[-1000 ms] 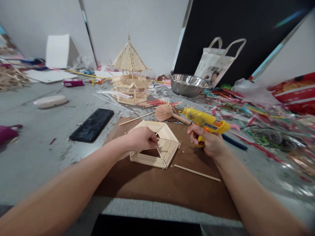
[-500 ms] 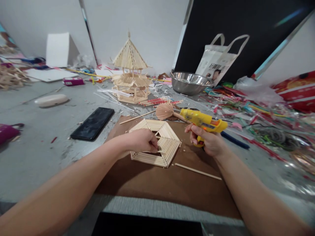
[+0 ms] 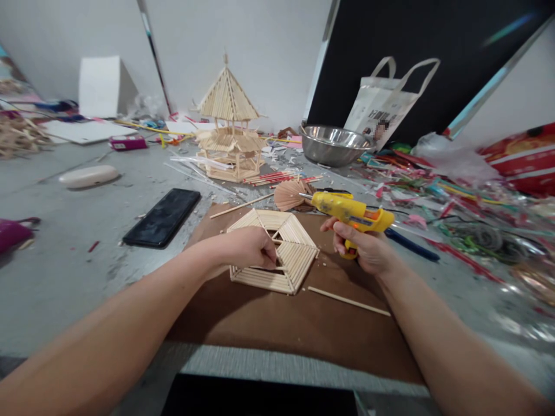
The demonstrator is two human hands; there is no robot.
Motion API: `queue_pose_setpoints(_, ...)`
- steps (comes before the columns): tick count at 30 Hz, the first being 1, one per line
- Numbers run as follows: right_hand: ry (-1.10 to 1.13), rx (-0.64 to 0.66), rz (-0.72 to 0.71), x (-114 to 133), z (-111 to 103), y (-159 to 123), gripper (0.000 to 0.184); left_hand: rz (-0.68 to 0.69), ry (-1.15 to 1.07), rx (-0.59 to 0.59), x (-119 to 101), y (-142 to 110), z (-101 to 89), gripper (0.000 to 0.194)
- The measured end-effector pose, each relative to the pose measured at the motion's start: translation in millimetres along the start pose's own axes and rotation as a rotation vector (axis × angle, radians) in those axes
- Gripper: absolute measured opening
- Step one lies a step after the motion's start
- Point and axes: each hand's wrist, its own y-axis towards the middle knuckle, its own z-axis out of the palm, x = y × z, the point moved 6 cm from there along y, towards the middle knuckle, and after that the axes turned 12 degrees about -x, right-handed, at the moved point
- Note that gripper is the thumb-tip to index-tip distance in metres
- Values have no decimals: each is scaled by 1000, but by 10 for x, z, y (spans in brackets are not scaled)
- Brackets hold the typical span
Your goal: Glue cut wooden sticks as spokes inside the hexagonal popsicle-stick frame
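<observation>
Stick (image 3: pixel 281 268), short and pale, seems to be held in a narrow pinch by the fingers of the left hand (image 3: pixel 250 247), the nearer one, over the opening of the hexagonal panel (image 3: pixel 299 263). Its long axis is laid roughly along the panel's near edge, its visible end pointed rightward from the fingers; whether the slats are touched cannot be told. By the right hand (image 3: pixel 367 248) a yellow glue gun (image 3: pixel 353 211) is gripped, right of the panel and apart from it, nozzle directed left. A longer stick (image 3: pixel 349 301) is seen on the brown board (image 3: pixel 260 323), right of the panel's near corner.
</observation>
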Motion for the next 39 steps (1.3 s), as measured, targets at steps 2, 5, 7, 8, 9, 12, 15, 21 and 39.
queue_pose_setpoints(2, 9, -8, 7, -3, -5, 0, 22, 3, 0, 1, 0, -4, -3, 20)
queue_pose_setpoints(5, 1, -3, 5, -2, -9, -4, 21, 5, -1, 15, -2, -8, -5, 20)
queue_pose_setpoints(7, -10, 3, 0, -1, -9, -7, 20, 4, 3, 21, -5, -7, -9, 21)
queue_pose_setpoints(8, -12, 5, -1, 0, -8, -7, 20, 1, 8, 23, -5, -7, -10, 21)
queue_pose_setpoints(9, -13, 5, -4, 1, -7, -7, 20, -3, 13, 25, -6, -7, -10, 21)
queue_pose_setpoints(12, -16, 3, -6, 3, -1, -6, 20, -14, 20, 35, -6, -9, -4, 22)
queue_pose_setpoints(15, -14, -3, 1, 8, 3, -10, 21, -20, 23, 40, -8, -14, 2, 23)
queue_pose_setpoints(21, -6, -10, 13, 17, 3, -17, 20, -12, 38, 44, -13, -21, -3, 23)
queue_pose_setpoints(39, 3, -100, 29, -7, -6, 21, 21, -15, 35, 45, -2, -11, -3, 24)
